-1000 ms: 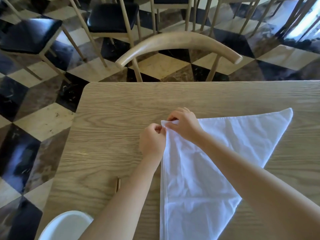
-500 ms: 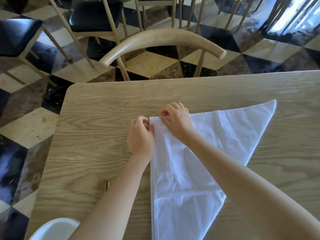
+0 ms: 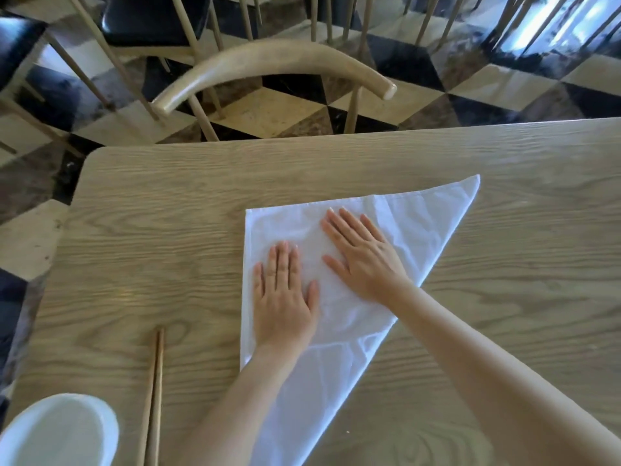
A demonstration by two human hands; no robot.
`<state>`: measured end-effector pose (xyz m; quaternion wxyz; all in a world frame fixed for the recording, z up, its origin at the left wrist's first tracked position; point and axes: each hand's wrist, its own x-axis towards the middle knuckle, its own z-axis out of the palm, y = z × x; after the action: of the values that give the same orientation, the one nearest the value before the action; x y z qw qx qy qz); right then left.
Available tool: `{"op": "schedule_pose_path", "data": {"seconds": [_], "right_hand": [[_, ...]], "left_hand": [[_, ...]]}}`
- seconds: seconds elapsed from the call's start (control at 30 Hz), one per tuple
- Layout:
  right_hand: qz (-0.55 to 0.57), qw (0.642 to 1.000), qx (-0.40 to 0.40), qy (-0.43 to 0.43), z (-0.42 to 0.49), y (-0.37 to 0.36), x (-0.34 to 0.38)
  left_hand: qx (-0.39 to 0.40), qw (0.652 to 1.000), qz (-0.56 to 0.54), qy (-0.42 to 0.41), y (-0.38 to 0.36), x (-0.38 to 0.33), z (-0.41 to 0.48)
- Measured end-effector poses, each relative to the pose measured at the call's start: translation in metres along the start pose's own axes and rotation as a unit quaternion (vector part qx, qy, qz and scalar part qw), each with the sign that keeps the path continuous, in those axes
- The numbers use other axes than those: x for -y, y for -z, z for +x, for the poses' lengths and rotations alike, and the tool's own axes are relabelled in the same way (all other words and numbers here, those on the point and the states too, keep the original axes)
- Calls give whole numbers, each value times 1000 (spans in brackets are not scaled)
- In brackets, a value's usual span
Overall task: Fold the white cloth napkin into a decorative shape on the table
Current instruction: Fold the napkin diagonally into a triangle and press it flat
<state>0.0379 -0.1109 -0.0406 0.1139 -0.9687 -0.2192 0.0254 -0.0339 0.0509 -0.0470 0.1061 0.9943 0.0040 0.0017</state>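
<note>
Both hands have left the corner pinch: left hand [image 3: 284, 299] and right hand [image 3: 364, 255] press flat, fingers spread, on the triangular white napkin [image 3: 426, 223].

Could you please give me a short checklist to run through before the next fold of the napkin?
1. Napkin folded into a triangle: ok.
2. Left hand and right hand flat on the cloth, pinning it: ok.
3. Cloth smooth: not ok, wrinkles remain near the right wrist.
4. Layer edges aligned underneath: cannot tell.
5. Chopsticks and white bowl apart from the cloth: ok.
6. Bare table free to the right for folding: ok.
</note>
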Motion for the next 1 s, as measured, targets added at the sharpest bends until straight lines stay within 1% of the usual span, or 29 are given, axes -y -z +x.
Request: {"op": "schedule_pose_path", "data": {"seconds": [0.2, 0.27, 0.33, 0.37, 0.4, 0.43, 0.5, 0.53, 0.57, 0.67, 0.83, 0.93, 1.0], "right_hand": [[-30, 995, -11, -95, -1, 15, -76], [-37, 994, -5, -102, 0, 17, -87], [-39, 995, -5, -97, 0, 15, -87], [-39, 995, -7, -96, 0, 14, -87], [-39, 995, -9, -95, 0, 14, -86], [-39, 995, -9, -95, 0, 14, -87], [-40, 995, -9, -92, 0, 14, -88], [-42, 995, -11, -91, 0, 14, -89], [-42, 995, -10, -90, 1, 13, -90], [-37, 995, -10, -88, 1, 12, -91], [-29, 996, -10, -88, 2, 13, -93], [-25, 996, -10, -86, 1, 12, -91], [-22, 996, -2, -86, 2, 14, -90]], "left_hand": [[-6, 1000, 17, 5, 3, 3, -2], [8, 1000, 23, 6, 6, 4, -4], [23, 999, 17, 34, 9, 0, -2], [24, 998, 8, 49, 10, -9, 1], [18, 999, -7, 46, 11, -24, 5], [10, 1000, -22, 18, 11, -43, 8], [18, 997, -35, -73, 7, -80, 7], [26, 993, -28, -109, 3, -91, 3], [34, 991, -15, -126, 1, -93, -3], [38, 993, 4, -114, -3, -63, -34], [44, 996, 15, -77, 2, -7, -117], [54, 996, 21, -63, 9, 14, -159], [57, 996, 21, -59, 12, 20, -170]]}}
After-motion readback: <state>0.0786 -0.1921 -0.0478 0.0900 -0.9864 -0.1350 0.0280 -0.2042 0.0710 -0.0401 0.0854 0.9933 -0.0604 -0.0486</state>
